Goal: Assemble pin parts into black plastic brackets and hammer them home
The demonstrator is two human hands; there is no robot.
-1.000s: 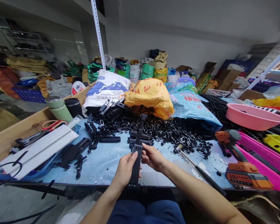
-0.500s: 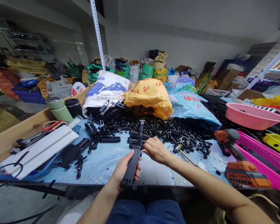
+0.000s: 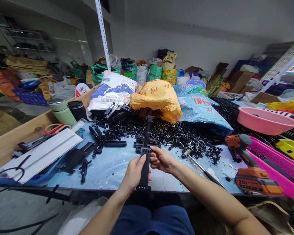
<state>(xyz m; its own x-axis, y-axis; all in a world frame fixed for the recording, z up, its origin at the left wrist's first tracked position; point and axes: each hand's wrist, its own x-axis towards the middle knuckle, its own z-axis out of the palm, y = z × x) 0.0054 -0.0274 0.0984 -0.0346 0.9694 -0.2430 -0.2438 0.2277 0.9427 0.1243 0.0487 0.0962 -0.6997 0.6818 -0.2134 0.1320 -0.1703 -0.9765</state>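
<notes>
My left hand (image 3: 136,172) is wrapped round the wide lower body of a black plastic folding bracket (image 3: 145,169), which I hold above the front edge of the table. A narrower arm of the bracket points away from me, ending in a small crosspiece. At the joint between body and arm, my right hand (image 3: 163,159) pinches with thumb and forefinger against the right side. Whatever lies between those fingertips is too small or hidden to make out. Beyond the hands, more black plastic parts (image 3: 139,145) lie stacked on the blue table surface.
Black knobbed bolts (image 3: 193,140) are heaped behind, under white, yellow (image 3: 159,98) and blue sacks. A hammer (image 3: 198,164), a cordless drill (image 3: 254,173) and a pink basket (image 3: 287,173) are at right. Scissors (image 3: 56,128), a white panel (image 3: 44,153) and a green flask (image 3: 61,112) stand left.
The bracket has turned more upright in view and shifted slightly away from me. My right hand has moved down a little, its fingertips now at the bracket's joint.
</notes>
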